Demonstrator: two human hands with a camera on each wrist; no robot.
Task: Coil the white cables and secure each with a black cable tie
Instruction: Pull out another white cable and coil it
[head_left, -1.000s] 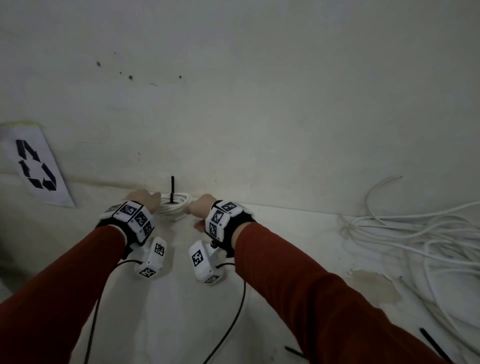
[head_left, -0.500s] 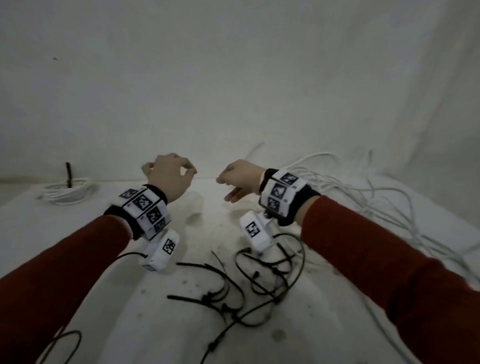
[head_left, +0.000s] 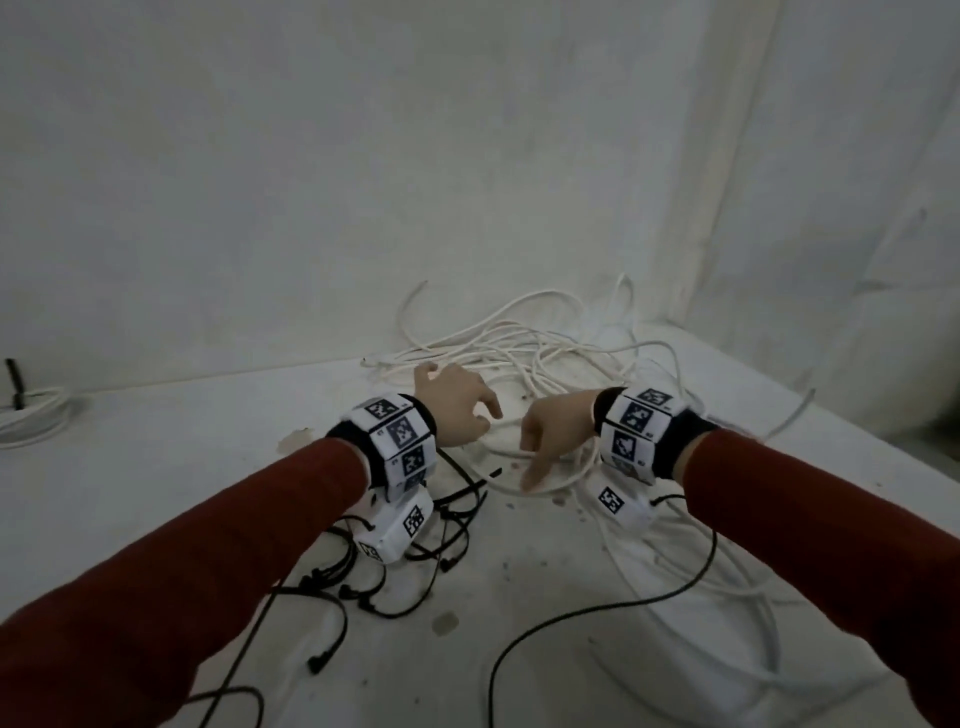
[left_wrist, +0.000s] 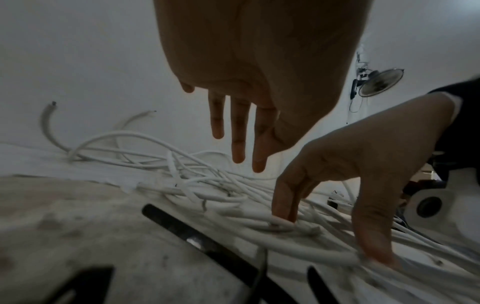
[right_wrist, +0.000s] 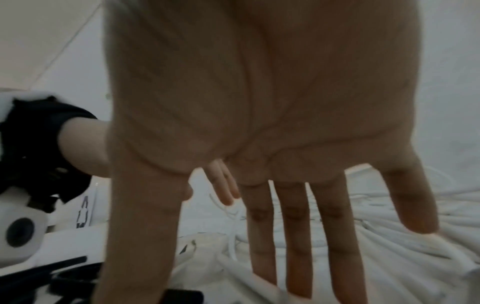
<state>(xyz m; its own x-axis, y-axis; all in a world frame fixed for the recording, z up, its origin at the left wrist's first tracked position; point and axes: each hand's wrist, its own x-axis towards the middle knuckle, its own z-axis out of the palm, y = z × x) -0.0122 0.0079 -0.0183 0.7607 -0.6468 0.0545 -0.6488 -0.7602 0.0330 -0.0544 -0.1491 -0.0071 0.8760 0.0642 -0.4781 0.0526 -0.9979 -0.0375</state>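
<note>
A loose tangle of white cables (head_left: 519, 353) lies at the back of the white table (head_left: 156, 493), near the wall. My left hand (head_left: 457, 410) hovers at its near edge with fingers (left_wrist: 239, 144) hanging straight and holding nothing. My right hand (head_left: 545, 452) points down beside it, fingers spread; its fingertips (left_wrist: 283, 216) touch cable strands (left_wrist: 298, 246). Several black cable ties (head_left: 415, 561) lie in a heap under my left wrist; one (left_wrist: 207, 242) lies just in front of the tangle. A coiled white cable (head_left: 31, 415) with a black tie (head_left: 15, 384) standing up from it lies at the far left.
Black cords (head_left: 597, 618) from the wrist cameras trail across the near table. More white cable (head_left: 727, 597) loops along the right side under my right arm. A wall (head_left: 363, 182) closes the back and the table edge (head_left: 857, 431) runs diagonally at the right.
The view has swung right, away from the tied coil. Both hands have moved from the coil to the loose tangle, and the right hand has lowered onto the strands.
</note>
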